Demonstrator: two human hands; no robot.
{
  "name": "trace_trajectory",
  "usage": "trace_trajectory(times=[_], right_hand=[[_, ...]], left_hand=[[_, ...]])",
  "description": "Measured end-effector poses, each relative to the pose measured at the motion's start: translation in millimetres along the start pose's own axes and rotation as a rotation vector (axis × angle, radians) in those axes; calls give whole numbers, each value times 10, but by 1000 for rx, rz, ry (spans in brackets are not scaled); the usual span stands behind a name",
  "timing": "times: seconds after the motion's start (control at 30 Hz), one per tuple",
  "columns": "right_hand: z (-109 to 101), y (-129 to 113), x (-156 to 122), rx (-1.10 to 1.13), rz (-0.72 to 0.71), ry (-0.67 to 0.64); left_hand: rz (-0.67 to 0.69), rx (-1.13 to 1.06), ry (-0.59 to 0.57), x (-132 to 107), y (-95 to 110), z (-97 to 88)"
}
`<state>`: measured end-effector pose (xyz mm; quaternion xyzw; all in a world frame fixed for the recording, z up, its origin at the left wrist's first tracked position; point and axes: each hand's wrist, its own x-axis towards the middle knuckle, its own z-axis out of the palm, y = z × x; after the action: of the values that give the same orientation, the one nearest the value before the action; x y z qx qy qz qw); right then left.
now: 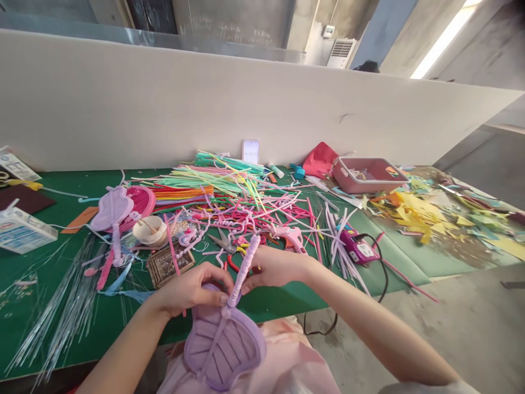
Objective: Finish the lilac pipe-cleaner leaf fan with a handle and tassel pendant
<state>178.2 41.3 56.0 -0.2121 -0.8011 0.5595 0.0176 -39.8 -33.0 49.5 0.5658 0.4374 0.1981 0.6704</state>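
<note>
A purple fan-shaped piece of fuzzy pipe cleaner, with dark lines across its face, hangs tilted over my lap. Its twisted lilac handle points up and away from me. My left hand is closed, its thumb and fingers pinching the piece where handle and body meet. On the other side, my right hand has its fingers curled against the handle, partly hidden behind it. Just beyond lie pliers with red grips and a pink glue gun.
Bundles of coloured pipe cleaners cover the green table. At left are a similar lilac piece, a cup and clear strands. A purple power adapter, pink bin and yellow scraps lie right.
</note>
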Motion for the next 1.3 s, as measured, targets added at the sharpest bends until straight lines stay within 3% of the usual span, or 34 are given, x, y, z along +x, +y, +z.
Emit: trace_trajectory(times=[0.1, 0.2, 0.43, 0.6, 0.8, 1.03, 1.17, 1.3], right_hand=[[84, 44, 79, 99, 11, -122], [188, 115, 99, 182, 21, -195], [306, 324, -100, 258, 57, -186], [372, 349, -97, 175, 65, -112], [73, 26, 58, -164, 59, -44], [-427, -366, 256, -465, 109, -405], [-454, -600, 394, -643, 126, -566], [-293, -820, 487, -873, 84, -489]], left_hand=[[26, -10, -95, -16, 38, -5], [33, -21, -116, -44, 46, -8], [9, -41, 94, -45, -58, 56], [16, -48, 23, -24, -68, 71], [3, -14, -49, 14, 37, 112], [-75, 17, -7, 97, 126, 302], [-129, 27, -15, 138, 150, 372], [-176, -9, 65, 199, 88, 394]])
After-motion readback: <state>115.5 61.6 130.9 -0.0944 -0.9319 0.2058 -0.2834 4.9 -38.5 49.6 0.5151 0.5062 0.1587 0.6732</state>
